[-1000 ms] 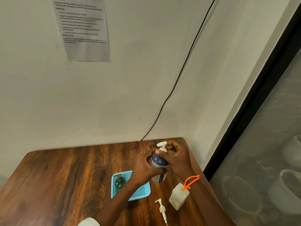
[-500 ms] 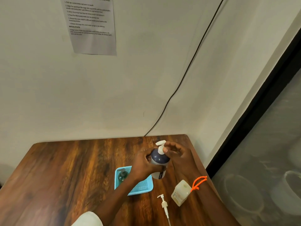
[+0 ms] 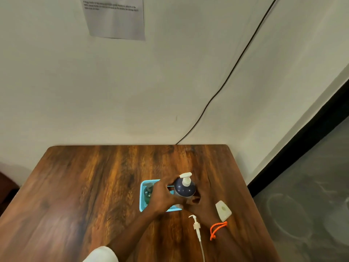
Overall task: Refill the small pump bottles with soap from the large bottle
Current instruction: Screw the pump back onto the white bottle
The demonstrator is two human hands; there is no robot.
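Observation:
The large dark blue bottle point(image 3: 184, 188) with a white pump stands upright at the right edge of the blue tray point(image 3: 142, 203). My left hand point(image 3: 164, 195) grips its body from the left. My right hand point(image 3: 201, 207), with an orange band on the wrist, wraps around the bottle's lower part from the right. A small cream bottle point(image 3: 223, 210) with an open neck stands just right of that hand. Its white pump head with tube point(image 3: 196, 226) lies on the table in front. A small green pump bottle point(image 3: 147, 193) lies in the tray, partly hidden by my left hand.
The wooden table point(image 3: 85, 186) sits in a wall corner, its right edge close to the cream bottle. A black cable point(image 3: 234, 67) runs down the wall. A printed sheet point(image 3: 115, 17) hangs above. Past the right edge is a grey floor.
My right hand has dropped from the pump top to the bottle's lower part. The large bottle has come down toward the tray. The view has tilted down.

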